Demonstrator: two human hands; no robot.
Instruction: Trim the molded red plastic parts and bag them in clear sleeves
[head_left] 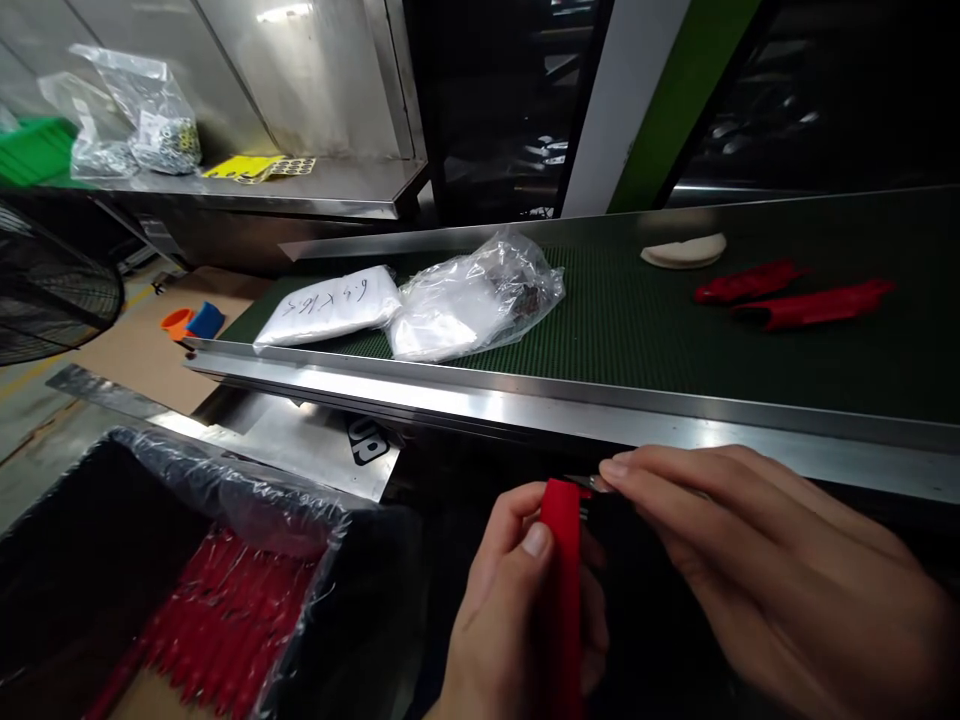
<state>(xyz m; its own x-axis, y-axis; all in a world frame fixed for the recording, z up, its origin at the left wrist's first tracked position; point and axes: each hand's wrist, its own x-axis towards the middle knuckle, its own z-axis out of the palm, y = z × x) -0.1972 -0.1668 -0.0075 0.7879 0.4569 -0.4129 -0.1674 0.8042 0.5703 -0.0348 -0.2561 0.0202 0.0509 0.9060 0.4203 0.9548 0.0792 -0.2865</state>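
My left hand (499, 620) grips a long red plastic part (562, 590) upright, thumb pressed on its front. My right hand (757, 560) pinches a small metal blade (592, 483) whose tip touches the top end of the red part. Both hands are below the steel front rail (480, 395) of a green conveyor belt (645, 320). Two more red parts (787, 295) lie on the belt at the right, next to a white curved piece (686, 250).
Two plastic bags (405, 310) lie on the belt's left end. At lower left, a black bin lined with clear film (225, 500) holds several red parts (225, 620). A steel shelf (315, 190) with bags and yellow sheets stands behind; a fan (52, 290) is at left.
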